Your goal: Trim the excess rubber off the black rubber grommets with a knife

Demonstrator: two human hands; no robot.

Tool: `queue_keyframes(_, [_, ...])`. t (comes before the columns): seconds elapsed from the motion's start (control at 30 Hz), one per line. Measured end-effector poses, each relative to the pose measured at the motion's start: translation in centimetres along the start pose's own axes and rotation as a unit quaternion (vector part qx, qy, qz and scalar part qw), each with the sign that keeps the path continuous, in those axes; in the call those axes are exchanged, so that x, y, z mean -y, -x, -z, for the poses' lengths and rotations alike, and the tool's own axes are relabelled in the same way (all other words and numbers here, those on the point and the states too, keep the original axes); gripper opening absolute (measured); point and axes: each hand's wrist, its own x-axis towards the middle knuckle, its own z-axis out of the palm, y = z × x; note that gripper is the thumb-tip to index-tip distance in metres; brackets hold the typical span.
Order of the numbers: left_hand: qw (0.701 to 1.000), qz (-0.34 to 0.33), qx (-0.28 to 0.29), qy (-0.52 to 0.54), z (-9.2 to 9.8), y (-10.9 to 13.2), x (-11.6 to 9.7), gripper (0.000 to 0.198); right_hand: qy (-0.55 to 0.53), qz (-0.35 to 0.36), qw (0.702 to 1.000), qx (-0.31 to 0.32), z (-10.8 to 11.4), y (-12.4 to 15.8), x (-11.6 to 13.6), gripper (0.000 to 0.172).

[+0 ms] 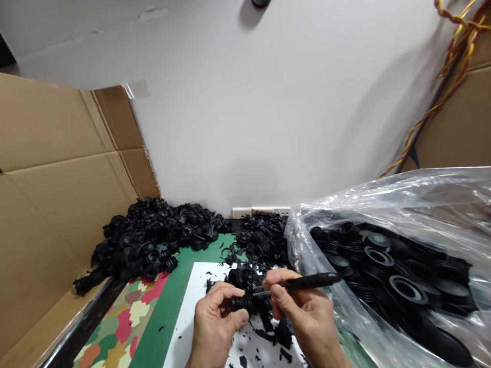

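Between the thumb and fingers of my left hand [218, 319] is a small ribbed black rubber part [241, 303], held above a white sheet [184, 317]. My right hand [301, 306] grips a black-handled knife [312, 281] like a pen. Its thin blade points left and its tip is at the right side of the rubber part; whether it touches cannot be made out. Under and behind the hands, black rubber scraps [268, 335] are scattered over the sheet.
A heap of ribbed black parts [153, 235] lies at the back left beside a cardboard panel [57, 179]. Black shavings [264, 235] are piled at the back middle. On the right, a clear plastic bag [307, 245] holds several black rubber parts [406, 289].
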Motion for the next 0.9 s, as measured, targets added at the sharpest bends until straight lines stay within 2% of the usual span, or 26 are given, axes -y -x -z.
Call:
queue_keyframes(0.37, [0.998, -0.037, -0.022, -0.052, -0.2, 0.0, -0.7, 0.019, 0.012, 0.015, 1.000, 0.011, 0.3, -0.1, -0.6, 0.025])
queue_keyframes(0.6, [0.997, -0.056, -0.028, -0.056, -0.1, -0.1, -0.4, 0.019, -0.016, 0.033, 0.999, -0.025, 0.2, -0.2, -1.0, 0.027])
queue_keyframes(0.73, [0.996, -0.057, -0.026, -0.058, -0.2, -0.1, -0.6, 0.019, 0.012, 0.039, 0.999, -0.004, 0.5, -0.3, -1.1, 0.027])
queue_keyframes(0.9, [0.996, -0.064, -0.027, -0.060, -0.2, -0.4, -0.7, 0.020, 0.083, 0.068, 0.992, 0.060, 1.3, -0.7, -1.3, 0.024])
